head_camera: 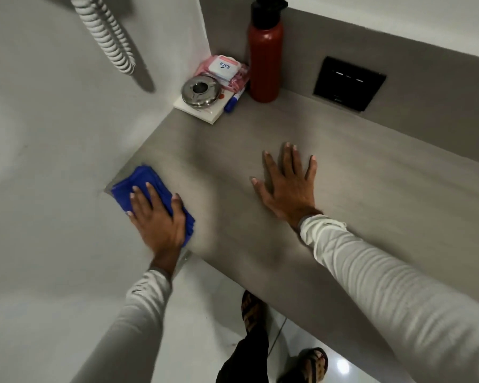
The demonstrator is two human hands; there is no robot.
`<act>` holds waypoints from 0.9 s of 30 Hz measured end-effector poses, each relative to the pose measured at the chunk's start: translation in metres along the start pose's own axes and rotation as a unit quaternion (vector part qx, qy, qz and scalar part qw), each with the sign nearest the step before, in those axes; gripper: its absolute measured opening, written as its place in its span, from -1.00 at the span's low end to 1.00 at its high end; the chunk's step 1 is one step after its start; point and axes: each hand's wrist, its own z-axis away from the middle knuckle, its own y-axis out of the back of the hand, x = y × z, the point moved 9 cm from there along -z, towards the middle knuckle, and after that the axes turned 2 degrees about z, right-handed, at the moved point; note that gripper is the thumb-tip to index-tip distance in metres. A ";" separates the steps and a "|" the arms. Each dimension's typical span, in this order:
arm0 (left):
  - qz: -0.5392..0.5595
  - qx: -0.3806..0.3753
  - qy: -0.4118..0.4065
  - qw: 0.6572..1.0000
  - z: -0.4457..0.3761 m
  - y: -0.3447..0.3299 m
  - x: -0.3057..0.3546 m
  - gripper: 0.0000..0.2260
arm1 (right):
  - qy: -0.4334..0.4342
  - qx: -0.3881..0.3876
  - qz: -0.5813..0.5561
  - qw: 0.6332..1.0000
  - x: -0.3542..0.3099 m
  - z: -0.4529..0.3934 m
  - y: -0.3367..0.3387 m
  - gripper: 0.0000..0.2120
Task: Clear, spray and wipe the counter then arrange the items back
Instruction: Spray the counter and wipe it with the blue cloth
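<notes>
My left hand (pixel 158 219) presses flat on a folded blue cloth (pixel 138 186) at the near left corner of the grey counter (pixel 371 175), right against the white wall. My right hand (pixel 288 183) lies palm down on the bare counter with its fingers spread and holds nothing. In the far corner stand a red bottle (pixel 265 62) with a black cap, a pink wipes pack (pixel 224 71), a steel ashtray (pixel 201 92) on a white tile (pixel 205 114), and a blue marker (pixel 233 100).
A black switch panel (pixel 349 84) sits in the back wall behind the counter. A coiled white hose (pixel 108 37) hangs on the left wall. Below the counter edge are the glossy floor and my sandalled feet (pixel 313 363).
</notes>
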 end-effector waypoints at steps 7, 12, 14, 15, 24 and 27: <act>-0.038 -0.032 -0.129 0.990 0.106 -0.041 0.096 -0.44 | -0.016 0.027 -0.068 0.997 0.021 0.051 0.029 -0.40; -0.009 -0.096 -0.259 0.961 0.195 -0.060 0.153 -0.48 | -0.026 0.056 -0.133 0.989 0.062 0.085 0.064 -0.48; 0.070 -0.126 -0.253 0.957 0.203 -0.049 0.154 -0.52 | -0.017 0.057 -0.194 0.979 0.070 0.095 0.068 -0.52; 0.113 -0.117 -0.226 0.961 0.199 -0.036 0.146 -0.53 | -0.018 0.047 -0.228 0.972 0.072 0.100 0.066 -0.53; 0.181 -0.171 0.026 0.968 0.138 -0.015 0.079 -0.44 | -0.057 -0.123 -0.374 0.918 0.011 0.085 0.033 -0.46; 0.280 -0.219 0.069 0.932 0.119 -0.028 0.094 -0.52 | -0.102 -0.141 -0.374 0.911 0.006 0.073 0.025 -0.45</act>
